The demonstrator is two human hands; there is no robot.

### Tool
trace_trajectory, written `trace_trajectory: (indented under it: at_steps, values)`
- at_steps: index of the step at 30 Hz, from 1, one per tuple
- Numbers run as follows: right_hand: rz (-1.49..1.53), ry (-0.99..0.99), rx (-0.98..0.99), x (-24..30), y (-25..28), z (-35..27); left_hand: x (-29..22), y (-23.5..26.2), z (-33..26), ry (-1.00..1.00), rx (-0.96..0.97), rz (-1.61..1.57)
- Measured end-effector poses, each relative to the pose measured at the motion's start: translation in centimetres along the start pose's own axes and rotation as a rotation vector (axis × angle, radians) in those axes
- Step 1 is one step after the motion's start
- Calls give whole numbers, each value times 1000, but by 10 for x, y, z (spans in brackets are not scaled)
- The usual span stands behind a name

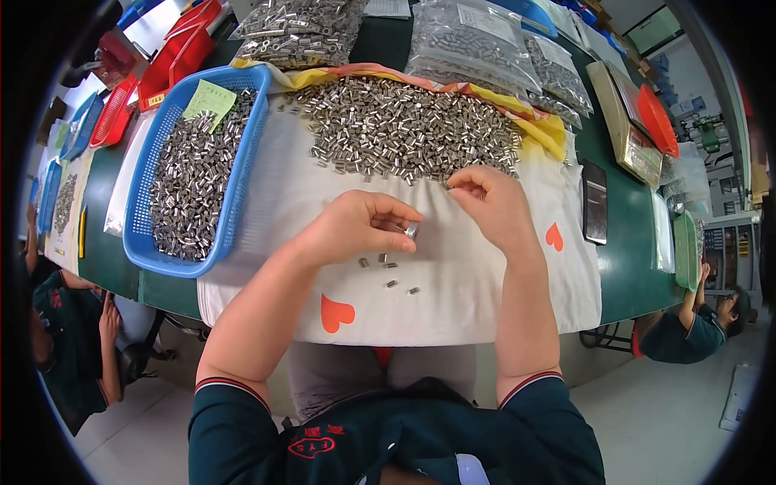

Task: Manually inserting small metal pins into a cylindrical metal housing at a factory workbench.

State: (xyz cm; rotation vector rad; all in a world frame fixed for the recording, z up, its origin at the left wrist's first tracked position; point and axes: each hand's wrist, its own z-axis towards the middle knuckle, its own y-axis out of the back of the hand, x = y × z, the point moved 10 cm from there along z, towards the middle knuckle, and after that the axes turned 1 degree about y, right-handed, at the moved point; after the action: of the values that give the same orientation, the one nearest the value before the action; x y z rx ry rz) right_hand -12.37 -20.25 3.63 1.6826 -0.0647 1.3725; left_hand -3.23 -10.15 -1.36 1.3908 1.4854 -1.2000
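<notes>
A wide heap of small metal cylinders (404,121) lies on the white cloth (275,210) in front of me. My left hand (364,225) is closed, with a shiny round metal piece (412,229) pinched between thumb and fingertips; whether more pieces sit in the palm is hidden. At the heap's near edge, my right hand (489,202) pinches a small metal cylinder (448,186), mostly covered by the fingers. Several loose cylinders (391,284) are scattered on the cloth just below my left hand.
A blue basket (259,105) full of cylinders, with a green note (212,101), stands at left. Bags of metal parts (469,48) line the back. A phone (595,202) lies right, near a red tray (657,121). Other people sit at both sides.
</notes>
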Motion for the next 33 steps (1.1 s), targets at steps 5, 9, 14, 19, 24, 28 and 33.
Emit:
trace_trajectory:
  at_steps: [5,9,14,19,24,28,33]
  values:
    - [-492,143,-105,7,0,-1,0,-7,-5,44,59,98]
    - [-559,146,-133,5,-3,-1,-4,-5,-1,5,38,67]
    - [-576,225,-63,21,-22,-4,-2,12,2,-60,-53,0]
    - [18,-12,-17,20,-17,-8,-2,18,6,-56,-130,-197]
    - [205,126,-13,34,-26,-9,-2,18,6,-76,-113,-193]
    - [174,125,-28,33,-28,-10,-2,19,7,-92,-128,-172]
    - [-79,217,-83,45,-31,-16,2,21,7,-83,-172,-78]
